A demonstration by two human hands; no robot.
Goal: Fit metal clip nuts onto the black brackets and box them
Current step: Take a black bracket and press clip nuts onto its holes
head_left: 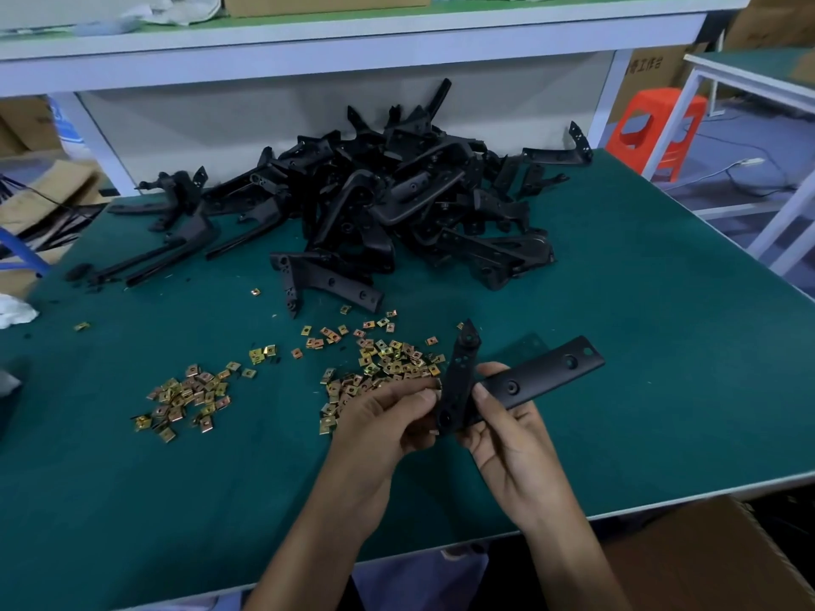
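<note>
The black bracket is gripped at its bend by the right hand and pinched there by the left hand, beside loose clip nuts.

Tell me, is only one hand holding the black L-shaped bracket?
No, the left hand and right hand both grip the black L-shaped bracket near its bend.

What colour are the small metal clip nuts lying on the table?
The small metal clip nuts are brassy gold, some coppery; head view.
</note>
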